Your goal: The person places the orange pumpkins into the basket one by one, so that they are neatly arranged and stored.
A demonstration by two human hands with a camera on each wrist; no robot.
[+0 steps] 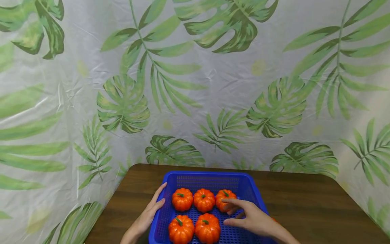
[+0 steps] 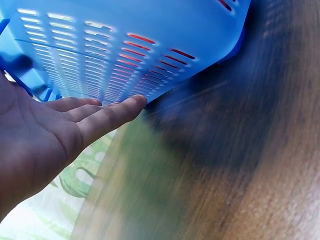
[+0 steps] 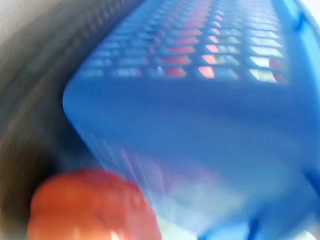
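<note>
A blue plastic basket [image 1: 207, 173] holds several orange toy pumpkins with green stems, three along the back and two nearer. My left hand [image 1: 148, 212] rests against the basket's left side, and the left wrist view shows its fingers [image 2: 107, 120] straight along the slotted wall. Over the basket's right part is my right hand [image 1: 251, 218], fingers loosely bent and thumb apart. Its fingertips overlap the back right pumpkin [image 1: 223, 196]. Outside the basket, another orange pumpkin [image 3: 92, 207] appears in the right wrist view; my right wrist mostly hides it in the head view.
The basket stands on a dark brown wooden table [image 1: 304, 200] with rounded far corners. Behind the table hangs a pale curtain [image 1: 225, 88] printed with green leaves. Bare wood shows to both sides of the basket.
</note>
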